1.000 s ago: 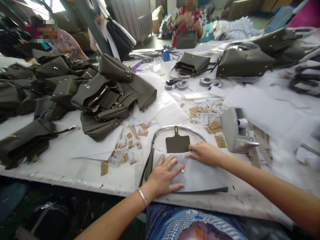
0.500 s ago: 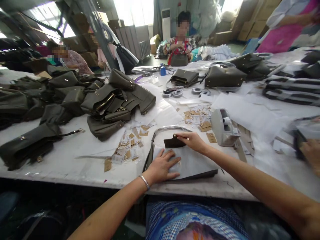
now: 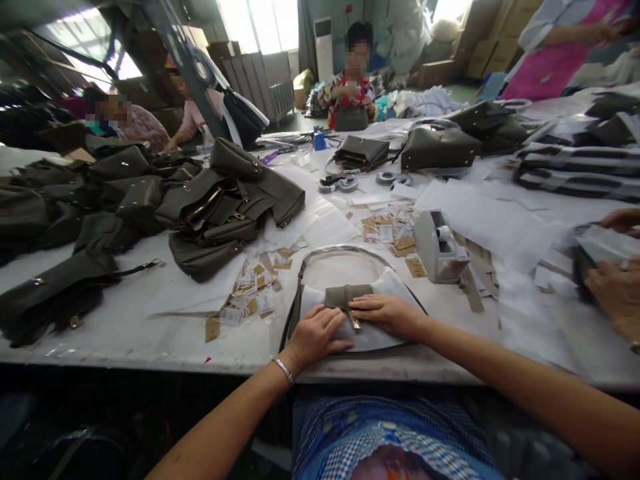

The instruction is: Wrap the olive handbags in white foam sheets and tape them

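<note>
A dark olive handbag [image 3: 295,313] lies at the table's front edge, with pale wrapping sheet [image 3: 385,340] over its front. Its wrapped handle [image 3: 345,251] arches away from me. The bag's flap [image 3: 340,295] is folded down over the sheet, and a gold metal clasp [image 3: 356,323] shows at its tip. My left hand [image 3: 317,337] rests on the flap's left side and the sheet, fingers stretched out. From the right, my right hand [image 3: 387,315] lies flat across the flap's right side, fingers extended. The bag's back is hidden.
Several olive bags [image 3: 215,207] are heaped at left. Paper tags [image 3: 255,293] lie scattered left of the work, more tags [image 3: 387,230] behind it. A grey tape dispenser [image 3: 440,247] stands at right. A co-worker's hands [image 3: 617,287] handle a wrapped bag at far right.
The flap, held raised by my right hand before, is now folded down over the sheet. My right hand has come toward me and lies flat on it; my left hand moved slightly left.
</note>
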`<state>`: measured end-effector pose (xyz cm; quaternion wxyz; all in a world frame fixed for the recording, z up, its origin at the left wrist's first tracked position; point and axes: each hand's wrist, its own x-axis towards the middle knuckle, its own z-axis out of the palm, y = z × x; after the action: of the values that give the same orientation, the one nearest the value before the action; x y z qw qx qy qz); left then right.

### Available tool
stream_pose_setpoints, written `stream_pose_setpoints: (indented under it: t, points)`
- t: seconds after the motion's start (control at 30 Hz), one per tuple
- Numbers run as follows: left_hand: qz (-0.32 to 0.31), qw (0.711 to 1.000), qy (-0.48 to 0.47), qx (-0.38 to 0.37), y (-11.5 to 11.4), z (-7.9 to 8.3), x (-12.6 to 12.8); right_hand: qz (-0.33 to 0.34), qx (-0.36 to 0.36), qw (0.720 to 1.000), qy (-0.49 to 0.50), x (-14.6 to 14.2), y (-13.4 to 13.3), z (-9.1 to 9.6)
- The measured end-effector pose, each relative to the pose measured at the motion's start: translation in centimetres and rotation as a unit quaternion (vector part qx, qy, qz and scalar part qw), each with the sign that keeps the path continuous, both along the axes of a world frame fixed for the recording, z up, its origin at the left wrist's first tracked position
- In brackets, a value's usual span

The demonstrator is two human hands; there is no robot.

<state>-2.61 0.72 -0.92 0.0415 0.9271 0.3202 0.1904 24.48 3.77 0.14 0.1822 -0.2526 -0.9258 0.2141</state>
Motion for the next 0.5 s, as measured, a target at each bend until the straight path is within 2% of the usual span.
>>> stream_pose_setpoints:
  t: [0.1, 0.2, 0.5]
  points:
    - [-0.070, 0.996, 0.023, 0.047, -0.3, 0.3, 0.0, -0.002, 0.007, 1.000, -0.016, 0.0, -0.3, -0.2]
    - [-0.142, 0.988, 0.027, 0.049, -0.3, 0.6, -0.1, -0.013, 0.014, 1.000, -0.023, -0.1, -0.6, -0.3]
    - [-0.190, 0.981, -0.033, 0.024, 0.0, 0.1, 0.1, -0.013, 0.035, 0.998, -0.054, -0.1, -0.6, -1.3]
